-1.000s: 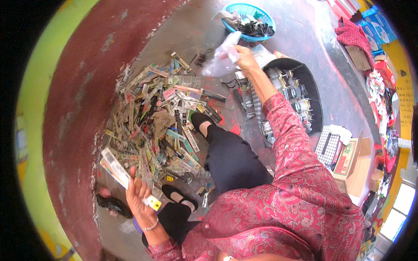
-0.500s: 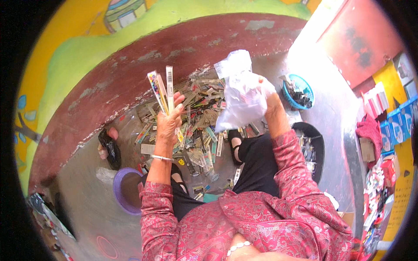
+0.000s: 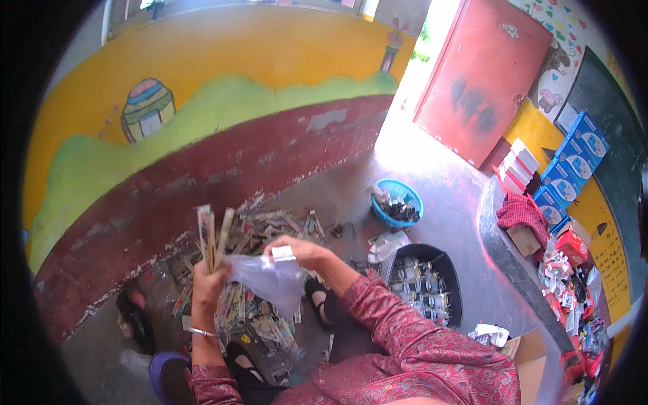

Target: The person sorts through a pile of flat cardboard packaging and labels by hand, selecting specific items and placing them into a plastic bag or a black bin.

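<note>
My left hand (image 3: 208, 289) is closed round several long, narrow flat packets (image 3: 213, 236), which stand up in a fan above the fist. A thin, whitish plastic bag (image 3: 277, 282) stretches between my two hands. Its left end meets the fingers of my left hand; whether they grip it, I cannot tell. At the bag's other side my right hand (image 3: 304, 254) pinches its upper edge, near a small white patch. Beneath my hands, a loose pile of similar narrow packets (image 3: 264, 331) covers the floor around my feet, partly hidden by the bag.
A blue plastic basket (image 3: 418, 200) with dark scraps stands beyond my right hand. Closer in is a black tub (image 3: 453, 283) of shiny items. A purple basin (image 3: 158, 378) and a black bag (image 3: 138, 324) lie left. Cardboard (image 3: 532, 364) and cluttered goods (image 3: 567, 277) are at right.
My right hand has brought the plastic bag left and down to my left hand, where they now meet. The view has tilted up and turned right, showing more wall and door.
</note>
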Tool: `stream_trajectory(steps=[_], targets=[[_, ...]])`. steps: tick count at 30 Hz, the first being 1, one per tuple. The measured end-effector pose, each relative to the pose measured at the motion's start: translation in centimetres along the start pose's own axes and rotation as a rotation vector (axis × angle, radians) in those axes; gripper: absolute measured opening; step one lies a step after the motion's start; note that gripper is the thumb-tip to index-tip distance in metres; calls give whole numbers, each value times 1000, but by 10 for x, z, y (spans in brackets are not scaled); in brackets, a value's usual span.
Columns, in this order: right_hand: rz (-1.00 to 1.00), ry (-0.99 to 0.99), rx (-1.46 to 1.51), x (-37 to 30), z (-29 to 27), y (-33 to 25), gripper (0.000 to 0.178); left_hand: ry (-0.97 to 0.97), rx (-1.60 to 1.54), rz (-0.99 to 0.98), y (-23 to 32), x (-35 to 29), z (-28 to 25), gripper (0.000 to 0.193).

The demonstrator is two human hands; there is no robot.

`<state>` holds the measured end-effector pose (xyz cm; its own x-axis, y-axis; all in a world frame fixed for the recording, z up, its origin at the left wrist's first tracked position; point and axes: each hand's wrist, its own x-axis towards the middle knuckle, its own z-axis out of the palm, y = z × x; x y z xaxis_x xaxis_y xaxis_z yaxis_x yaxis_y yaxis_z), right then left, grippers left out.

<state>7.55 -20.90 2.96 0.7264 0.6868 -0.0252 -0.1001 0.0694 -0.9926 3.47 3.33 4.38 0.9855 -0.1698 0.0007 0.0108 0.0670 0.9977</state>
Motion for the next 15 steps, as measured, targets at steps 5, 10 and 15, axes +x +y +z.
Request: stream_trajectory(steps=[5,10,15], targets=[[6,138,61,3,-20,4,19,137,98,-25,-25,11,-4,15],[-91,887,-39,0,-37,0,17,253,77,-86,-19,6,2,18],[-356,848,-96,-11,-16,-29,25,341,71,-8,-25,5,3,18]])
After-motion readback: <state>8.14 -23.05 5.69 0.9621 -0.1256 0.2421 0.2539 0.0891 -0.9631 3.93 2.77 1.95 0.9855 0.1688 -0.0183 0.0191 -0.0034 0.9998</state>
